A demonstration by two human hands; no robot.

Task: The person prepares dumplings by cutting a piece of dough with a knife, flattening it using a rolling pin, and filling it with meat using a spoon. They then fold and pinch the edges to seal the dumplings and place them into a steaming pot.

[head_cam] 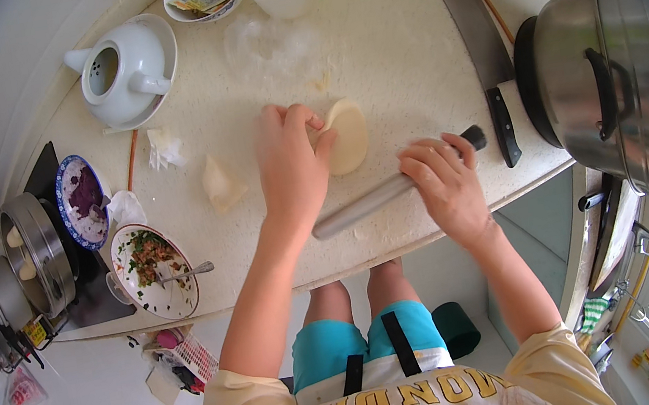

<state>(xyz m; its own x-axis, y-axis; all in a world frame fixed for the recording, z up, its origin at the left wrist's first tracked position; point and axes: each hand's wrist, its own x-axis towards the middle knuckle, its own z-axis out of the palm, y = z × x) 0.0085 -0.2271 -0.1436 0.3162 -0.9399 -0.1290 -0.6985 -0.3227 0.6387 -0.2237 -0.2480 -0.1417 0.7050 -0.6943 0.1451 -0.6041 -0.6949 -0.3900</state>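
Note:
A flat, oval dough wrapper [350, 137] lies on the speckled countertop [396, 55]. My left hand [294, 156] pinches its left edge between thumb and fingers, and that edge lifts slightly. My right hand [446, 182] grips a smooth cylindrical rolling pin [369, 202] near its dark end. The pin slants below the wrapper, apart from it, its far end pointing left. Left of my left hand sits a pale, crumpled piece [222, 182], perhaps dough; its kind is unclear.
A bowl of chopped filling with a spoon [150, 257] and a bowl of purple mash [86, 200] stand left. Behind them is a steamer [37, 257]. A white teapot [123, 75] stands back left. Right lie a cleaver [477, 35] and a large steel pot [588, 87].

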